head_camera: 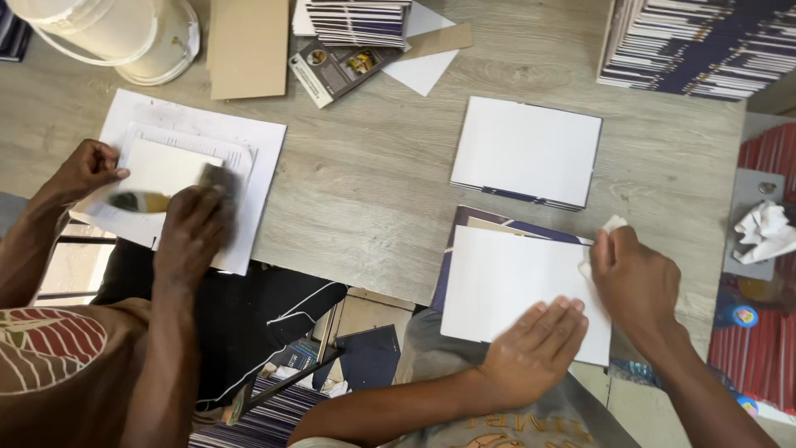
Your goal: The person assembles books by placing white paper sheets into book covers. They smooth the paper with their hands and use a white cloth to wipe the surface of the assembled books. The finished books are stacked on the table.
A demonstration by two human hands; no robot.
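Left hand [535, 348] flat, palm down, fingers [557, 319] spread wide and pressing the lower right part of a white rectangular sheet [506, 282] at the near edge of the grey wood-grain surface [373, 174]. Right hand [634, 278] just beside it at the sheet's right edge, fingers closed around a small wad of white cloth [612, 226], cloth touching the sheet's upper right corner. Beneath the sheet, a dark purple cover [497, 224], showing along the top and left side, overhanging the near edge.

Farther back, toward the middle of the surface, a closed stack of white-faced booklets [526, 151] with striped edges, apart from the sheet. In the far right corner, a tall pile of purple-and-white striped booklets [696, 41]. Near the far edge, a shorter striped pile [358, 21], a grey printed leaflet [336, 70], a brown cardboard piece [247, 46] and a white plastic bucket [116, 33] lying on its side.

At the left edge, a co-worker's two hands [186, 232] over a white card [162, 170] resting on larger white paper [257, 166]; one hand blurred with a dark pad, the other holding the card's left edge. Beyond the right edge, crumpled white paper [763, 231] on a grey board.
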